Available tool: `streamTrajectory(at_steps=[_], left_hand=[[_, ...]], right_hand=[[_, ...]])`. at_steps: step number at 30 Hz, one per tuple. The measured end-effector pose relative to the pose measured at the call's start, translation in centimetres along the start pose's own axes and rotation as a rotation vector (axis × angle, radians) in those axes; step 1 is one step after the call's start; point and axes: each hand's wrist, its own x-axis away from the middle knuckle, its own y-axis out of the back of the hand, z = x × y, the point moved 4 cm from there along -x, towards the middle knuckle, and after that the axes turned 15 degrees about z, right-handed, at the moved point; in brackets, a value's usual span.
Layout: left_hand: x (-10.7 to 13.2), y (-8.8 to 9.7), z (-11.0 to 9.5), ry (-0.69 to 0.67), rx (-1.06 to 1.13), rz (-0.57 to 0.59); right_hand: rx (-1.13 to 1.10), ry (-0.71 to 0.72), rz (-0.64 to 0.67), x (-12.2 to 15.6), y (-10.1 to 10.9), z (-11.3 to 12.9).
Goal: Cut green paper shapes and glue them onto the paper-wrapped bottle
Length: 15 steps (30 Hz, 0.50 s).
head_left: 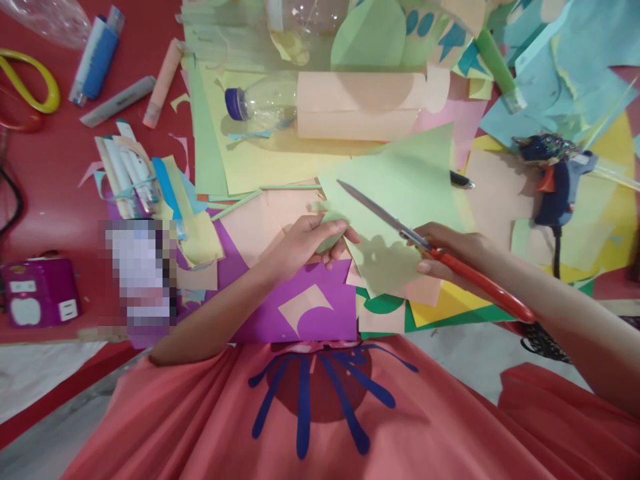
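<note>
My left hand (305,245) is closed in a pinch on a small light green paper piece (331,233), just above a purple sheet (300,300). My right hand (450,257) grips red-handled scissors (430,248); the blades look closed and point up-left over a large light green sheet (400,180). The scissor tips lie a little above and right of the pinched paper. Both forearms reach in over my red-orange garment.
Coloured paper sheets cover the red table (50,187). A clear bottle with a purple cap (260,103) wrapped in peach paper lies at the back. A blue glue gun (555,180) sits right. Markers (130,177), a lighter (97,57), yellow scissors handles (30,80) and a purple box (40,292) lie left.
</note>
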Motion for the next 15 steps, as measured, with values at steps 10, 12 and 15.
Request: streamTrajectory(at_steps=[10,12,15], left_hand=[[0.1,1.0,-0.5,-0.223,0.135,-0.157],[0.1,1.2,-0.5,-0.266,0.084,-0.193],[0.2,1.3,-0.4,-0.300,0.002,-0.219]], right_hand=[[0.356,-0.322,-0.261,0.7,3.7,-3.4],[0.365,-0.293,-0.272,0.8,4.2,-4.2],[0.382,-0.244,-0.305,1.2,4.7,-4.2]])
